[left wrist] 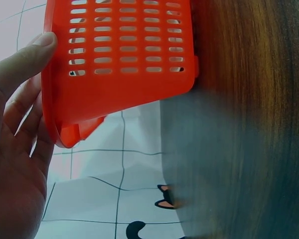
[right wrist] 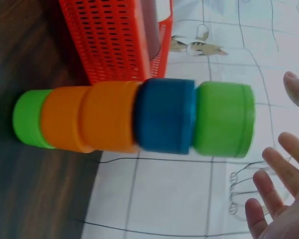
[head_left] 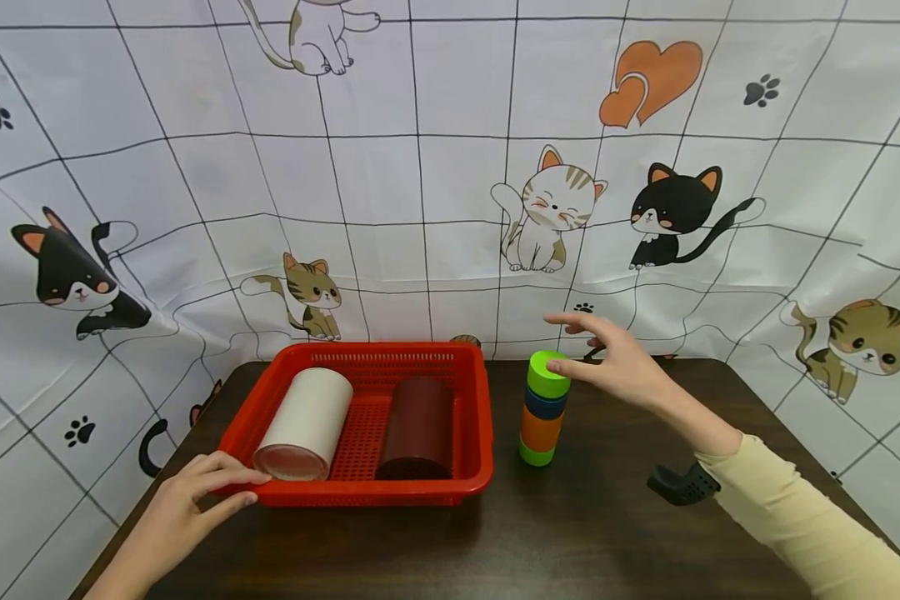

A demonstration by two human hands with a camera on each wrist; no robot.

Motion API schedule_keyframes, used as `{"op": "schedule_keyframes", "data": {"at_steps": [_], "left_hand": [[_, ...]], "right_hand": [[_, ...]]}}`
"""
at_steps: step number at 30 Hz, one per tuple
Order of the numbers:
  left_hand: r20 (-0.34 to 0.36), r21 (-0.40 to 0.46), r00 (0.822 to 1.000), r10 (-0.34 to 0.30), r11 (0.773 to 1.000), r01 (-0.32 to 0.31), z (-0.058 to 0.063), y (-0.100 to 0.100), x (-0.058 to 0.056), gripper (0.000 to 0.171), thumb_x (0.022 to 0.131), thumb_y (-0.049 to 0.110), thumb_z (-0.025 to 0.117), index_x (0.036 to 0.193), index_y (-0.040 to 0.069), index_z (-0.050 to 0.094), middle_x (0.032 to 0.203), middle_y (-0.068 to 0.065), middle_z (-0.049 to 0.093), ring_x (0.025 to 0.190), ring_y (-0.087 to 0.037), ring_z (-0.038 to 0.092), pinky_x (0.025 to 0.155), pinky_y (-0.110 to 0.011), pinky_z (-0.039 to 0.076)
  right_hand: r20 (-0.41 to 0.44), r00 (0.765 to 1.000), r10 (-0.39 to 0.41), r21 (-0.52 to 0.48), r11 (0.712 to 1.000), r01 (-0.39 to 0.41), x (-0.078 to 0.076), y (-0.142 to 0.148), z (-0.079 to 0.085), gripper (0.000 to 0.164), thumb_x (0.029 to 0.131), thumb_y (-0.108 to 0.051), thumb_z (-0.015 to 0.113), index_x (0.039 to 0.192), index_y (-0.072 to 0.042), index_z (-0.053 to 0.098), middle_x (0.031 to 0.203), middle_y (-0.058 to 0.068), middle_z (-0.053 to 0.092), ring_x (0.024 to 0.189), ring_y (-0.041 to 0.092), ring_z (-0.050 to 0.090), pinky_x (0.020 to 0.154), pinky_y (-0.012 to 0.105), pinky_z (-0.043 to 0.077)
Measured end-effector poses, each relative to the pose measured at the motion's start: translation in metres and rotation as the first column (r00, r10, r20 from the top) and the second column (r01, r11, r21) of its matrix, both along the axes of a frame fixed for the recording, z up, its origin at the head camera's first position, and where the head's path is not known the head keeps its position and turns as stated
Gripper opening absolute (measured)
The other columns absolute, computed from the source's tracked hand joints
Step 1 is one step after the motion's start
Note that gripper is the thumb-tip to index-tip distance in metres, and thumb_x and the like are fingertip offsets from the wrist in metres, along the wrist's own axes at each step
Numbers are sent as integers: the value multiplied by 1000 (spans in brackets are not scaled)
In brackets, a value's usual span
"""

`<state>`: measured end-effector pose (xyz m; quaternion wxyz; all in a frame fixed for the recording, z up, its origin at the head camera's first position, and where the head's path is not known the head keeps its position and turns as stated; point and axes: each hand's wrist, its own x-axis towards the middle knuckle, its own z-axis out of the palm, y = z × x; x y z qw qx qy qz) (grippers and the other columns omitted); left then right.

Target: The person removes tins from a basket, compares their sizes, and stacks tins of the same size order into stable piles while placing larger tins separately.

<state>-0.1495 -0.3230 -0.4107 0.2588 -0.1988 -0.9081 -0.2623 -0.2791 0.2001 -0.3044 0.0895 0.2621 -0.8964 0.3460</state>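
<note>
My left hand (head_left: 195,500) holds the near left corner of a red plastic basket (head_left: 390,493). In the left wrist view its thumb lies on one side of the rim (left wrist: 50,99), with the fingers on the other. Inside the basket lie a white cylinder (head_left: 307,417) and a dark brown cylinder (head_left: 418,425), both on their sides. To the right, a tower of stacked cups (head_left: 542,425) stands upright, coloured green, orange, dark blue and green on top. My right hand (head_left: 622,362) is spread beside the top green cup (right wrist: 222,119); the right wrist view shows a gap between them.
The dark wooden table (head_left: 592,533) carries the basket and the cup tower. A white curtain (head_left: 450,183) with a grid and cartoon cats hangs around the table's back and sides. A black strap piece (head_left: 682,485) shows at the right wrist.
</note>
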Motion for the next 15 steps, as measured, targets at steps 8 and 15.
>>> {"op": "schedule_keyframes", "data": {"at_steps": [8, 15], "left_hand": [[-3, -9, 1000, 9, 1000, -9, 0, 1, 0, 44, 66, 2, 86, 99, 31, 76, 92, 20, 62, 92, 11, 45, 77, -5, 38], [-7, 1, 999, 35, 999, -35, -3, 0, 1, 45, 66, 3, 87, 98, 33, 76, 91, 18, 62, 90, 10, 44, 74, -5, 38]], "right_hand": [[-77, 994, 76, 78, 995, -69, -2, -21, 28, 62, 87, -38, 76, 142, -28, 51, 142, 0, 55, 127, 24, 47, 103, 51, 41], [-131, 975, 181, 145, 976, -162, -1, -45, 47, 60, 87, -36, 76, 141, -27, 53, 141, -3, 57, 127, 21, 47, 101, 50, 44]]}}
